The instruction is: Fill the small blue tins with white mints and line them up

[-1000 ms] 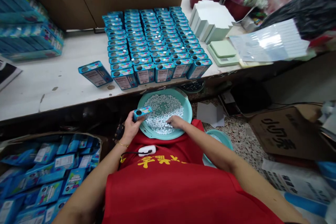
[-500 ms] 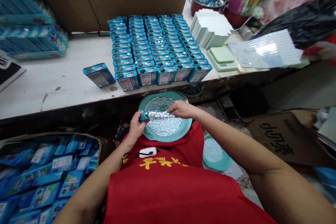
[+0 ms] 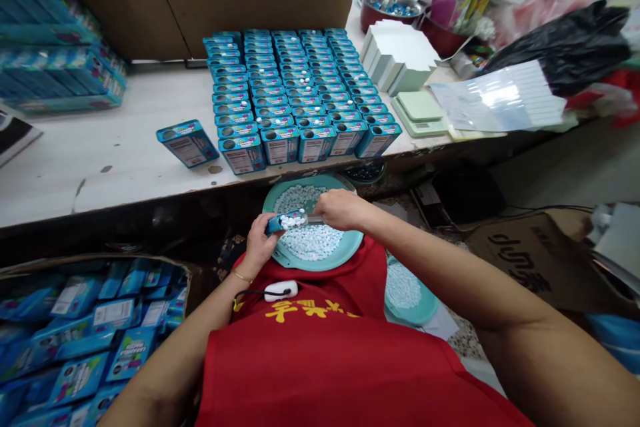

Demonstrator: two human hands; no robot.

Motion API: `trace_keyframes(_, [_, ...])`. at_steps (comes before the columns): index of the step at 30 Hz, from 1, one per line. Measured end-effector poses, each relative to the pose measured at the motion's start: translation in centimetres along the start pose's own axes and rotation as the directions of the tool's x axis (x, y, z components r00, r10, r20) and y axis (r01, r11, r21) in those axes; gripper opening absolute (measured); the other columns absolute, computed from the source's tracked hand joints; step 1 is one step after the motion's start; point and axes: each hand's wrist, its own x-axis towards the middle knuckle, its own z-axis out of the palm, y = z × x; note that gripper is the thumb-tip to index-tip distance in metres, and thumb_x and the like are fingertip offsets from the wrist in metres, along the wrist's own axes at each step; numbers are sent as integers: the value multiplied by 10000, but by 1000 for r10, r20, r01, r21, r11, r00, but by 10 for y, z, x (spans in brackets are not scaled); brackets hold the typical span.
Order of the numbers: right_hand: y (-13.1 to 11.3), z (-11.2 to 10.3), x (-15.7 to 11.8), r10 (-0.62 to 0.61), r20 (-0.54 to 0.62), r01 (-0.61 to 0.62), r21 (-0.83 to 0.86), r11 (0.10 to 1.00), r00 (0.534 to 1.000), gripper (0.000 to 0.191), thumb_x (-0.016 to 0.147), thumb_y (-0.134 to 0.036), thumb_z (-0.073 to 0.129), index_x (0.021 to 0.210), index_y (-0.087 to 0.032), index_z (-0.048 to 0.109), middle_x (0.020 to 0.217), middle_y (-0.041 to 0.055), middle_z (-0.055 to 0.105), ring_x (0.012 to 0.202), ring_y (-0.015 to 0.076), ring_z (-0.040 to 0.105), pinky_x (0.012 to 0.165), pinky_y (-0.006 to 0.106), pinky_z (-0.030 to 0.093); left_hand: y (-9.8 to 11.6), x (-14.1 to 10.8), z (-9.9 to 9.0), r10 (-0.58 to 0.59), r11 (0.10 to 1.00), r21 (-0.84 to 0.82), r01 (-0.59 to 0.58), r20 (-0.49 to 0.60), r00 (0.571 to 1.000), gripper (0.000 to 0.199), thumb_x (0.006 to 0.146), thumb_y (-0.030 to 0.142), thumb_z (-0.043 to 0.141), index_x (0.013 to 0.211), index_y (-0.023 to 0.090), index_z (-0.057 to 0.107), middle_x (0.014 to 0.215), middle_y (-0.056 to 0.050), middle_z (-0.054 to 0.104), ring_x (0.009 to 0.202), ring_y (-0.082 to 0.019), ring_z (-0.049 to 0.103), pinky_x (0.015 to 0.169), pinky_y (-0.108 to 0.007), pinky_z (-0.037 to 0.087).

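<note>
My left hand (image 3: 258,244) is closed round a small blue tin (image 3: 273,224), tilted with its open end toward the right. My right hand (image 3: 342,208) grips a narrow scoop (image 3: 315,219), whose front end lies at the tin's mouth. A heap of white candies (image 3: 293,219) sits at that mouth, partly on the scoop. Both hands are over a turquoise basin (image 3: 350,252) on my lap, which holds many loose white candies (image 3: 314,244). The inside of the tin is hidden.
Rows of open blue tins (image 3: 305,103) stand on the white table (image 3: 135,177), with one tin (image 3: 187,143) apart at left. A green scale (image 3: 420,113) is at right. A carton of blue tins (image 3: 95,347) stands lower left; another turquoise basin (image 3: 425,310) sits lower right.
The long row of candies on the scoop has shortened and gathered at the tin's mouth, baring part of the scoop. My right hand has shifted slightly left; the left still holds the tin.
</note>
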Motion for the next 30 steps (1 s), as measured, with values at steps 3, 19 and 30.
trace_keyframes(3, [1, 4, 0, 21, 20, -21, 5, 1000, 1000, 332, 744, -165, 445, 975, -170, 683, 1016, 138, 666, 979, 267, 601, 757, 332, 454, -1, 1, 6, 17, 1000, -7, -16, 37, 999, 326, 687, 234, 629, 1006, 213, 562, 1040, -59, 571, 1008, -215, 522, 914, -371, 393])
trace_keyframes(19, [72, 112, 24, 57, -169, 29, 469, 883, 984, 380, 799, -153, 413, 1099, -207, 640, 968, 21, 687, 872, 169, 601, 717, 213, 422, 11, -17, -26, -82, 981, -180, 68, -67, 994, 336, 693, 282, 653, 1011, 216, 565, 1038, -55, 587, 974, -204, 556, 889, -346, 429])
trace_keyframes(30, [24, 188, 71, 20, 64, -42, 370, 928, 998, 322, 741, -138, 483, 957, -237, 701, 853, 7, 700, 821, 144, 604, 683, 189, 410, -5, -20, -44, -243, 965, -142, 222, -158, 957, 394, 664, 366, 676, 998, 187, 567, 894, -31, 616, 819, -172, 577, 762, -307, 463])
